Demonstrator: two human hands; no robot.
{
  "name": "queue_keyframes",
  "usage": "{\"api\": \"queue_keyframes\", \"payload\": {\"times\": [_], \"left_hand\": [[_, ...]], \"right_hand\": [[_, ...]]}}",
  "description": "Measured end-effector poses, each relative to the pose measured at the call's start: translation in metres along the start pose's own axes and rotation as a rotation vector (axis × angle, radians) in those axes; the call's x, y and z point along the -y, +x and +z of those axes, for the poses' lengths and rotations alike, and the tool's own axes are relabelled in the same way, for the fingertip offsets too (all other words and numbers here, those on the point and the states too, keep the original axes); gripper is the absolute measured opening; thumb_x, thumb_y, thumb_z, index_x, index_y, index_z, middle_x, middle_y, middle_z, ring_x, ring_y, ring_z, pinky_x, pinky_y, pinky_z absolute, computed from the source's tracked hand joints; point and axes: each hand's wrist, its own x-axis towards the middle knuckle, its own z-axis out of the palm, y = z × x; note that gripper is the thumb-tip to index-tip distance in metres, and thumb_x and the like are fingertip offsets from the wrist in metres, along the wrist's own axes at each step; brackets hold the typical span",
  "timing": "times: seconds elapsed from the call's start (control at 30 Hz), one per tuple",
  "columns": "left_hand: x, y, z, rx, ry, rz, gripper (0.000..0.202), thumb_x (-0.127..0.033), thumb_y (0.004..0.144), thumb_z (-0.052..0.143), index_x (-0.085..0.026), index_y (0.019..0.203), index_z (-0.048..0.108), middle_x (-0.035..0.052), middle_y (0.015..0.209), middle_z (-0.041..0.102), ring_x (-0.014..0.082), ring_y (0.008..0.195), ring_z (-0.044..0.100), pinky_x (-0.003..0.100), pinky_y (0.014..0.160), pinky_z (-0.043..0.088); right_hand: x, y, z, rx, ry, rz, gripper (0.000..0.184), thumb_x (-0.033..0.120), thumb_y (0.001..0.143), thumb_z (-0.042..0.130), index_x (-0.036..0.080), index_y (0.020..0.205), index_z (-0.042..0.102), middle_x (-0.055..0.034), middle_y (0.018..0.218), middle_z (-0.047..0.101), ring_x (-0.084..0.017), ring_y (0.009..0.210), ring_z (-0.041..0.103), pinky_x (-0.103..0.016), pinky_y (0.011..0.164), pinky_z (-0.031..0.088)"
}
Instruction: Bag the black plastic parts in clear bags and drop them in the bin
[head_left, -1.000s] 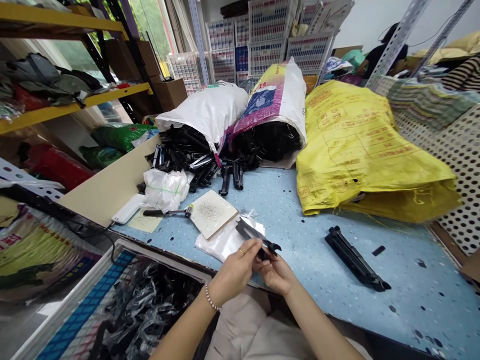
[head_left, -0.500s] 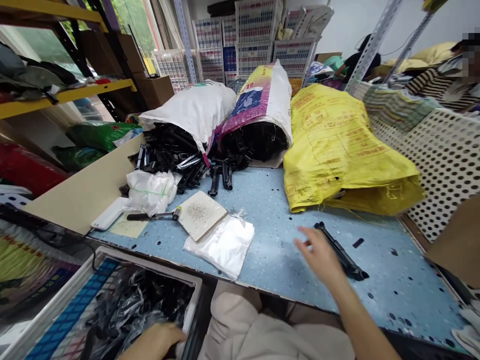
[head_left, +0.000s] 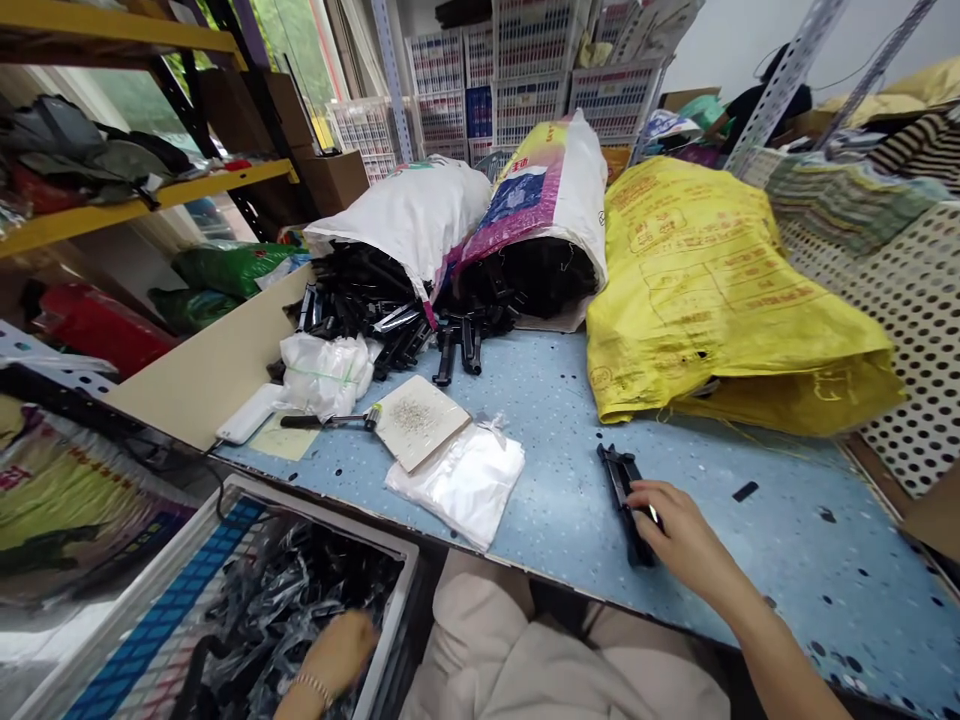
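My right hand (head_left: 671, 525) has its thumb and fingers closed around a long black plastic part (head_left: 619, 480), which lies on the blue speckled table near the front edge. Over the white crate (head_left: 411, 570) at the lower left is my left hand (head_left: 345, 645), blurred, its fingers hard to make out. Beneath it, the crate holds many black pieces wrapped in clear plastic (head_left: 262, 610). A stack of clear and white plastic bags (head_left: 480, 490) sits on the table between my hands, partly under a square beige tile (head_left: 420, 420) with small specks on it.
Similar black parts (head_left: 367, 300) spill from a white sack (head_left: 412, 200) and a printed sack (head_left: 555, 190) at the back. A yellow sack (head_left: 720, 300) lies on the right. A black-handled tool (head_left: 330, 421), a bundled bag (head_left: 326, 370) and a white phone-like object (head_left: 251, 413) are on the left.
My right hand has come down onto the black part, which now lies further left and more upright in view. My left hand has moved up and further over the crate.
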Motion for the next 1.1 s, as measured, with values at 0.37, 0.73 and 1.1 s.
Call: {"api": "queue_keyframes", "payload": {"times": [0.37, 0.73, 1.1], "left_hand": [[-0.16, 0.092, 0.012, -0.247, -0.176, 0.417, 0.014, -0.006, 0.07, 0.059, -0.016, 0.061, 0.057, 0.0077, 0.081, 0.061, 0.0222, 0.082, 0.059, 0.034, 0.075, 0.045], [-0.133, 0.112, -0.01, -0.063, -0.47, 0.295, 0.016, -0.026, 0.065, 0.067, -0.016, 0.06, 0.057, -0.0036, 0.057, 0.057, 0.0107, 0.055, 0.051, 0.021, 0.053, 0.038], [-0.131, 0.114, -0.011, -0.02, -0.509, 0.271, 0.012, -0.025, 0.067, 0.065, -0.015, 0.061, 0.064, -0.0015, 0.057, 0.062, 0.0118, 0.055, 0.054, 0.022, 0.054, 0.04]], "right_hand": [[-0.018, -0.029, -0.002, 0.059, 0.098, 0.477, 0.032, 0.049, 0.076, 0.052, 0.02, 0.083, 0.064, -0.0102, 0.083, 0.066, -0.026, 0.07, 0.063, -0.036, 0.058, 0.048], [0.091, 0.019, 0.025, 0.09, 1.794, 0.518, 0.019, 0.033, 0.066, 0.078, 0.021, 0.078, 0.069, -0.0031, 0.077, 0.07, -0.02, 0.073, 0.064, -0.043, 0.082, 0.052], [0.148, 0.074, 0.071, 0.081, 1.974, 0.512, 0.021, 0.032, 0.061, 0.082, 0.02, 0.071, 0.067, -0.0008, 0.069, 0.069, -0.016, 0.065, 0.061, -0.046, 0.087, 0.05]]}}
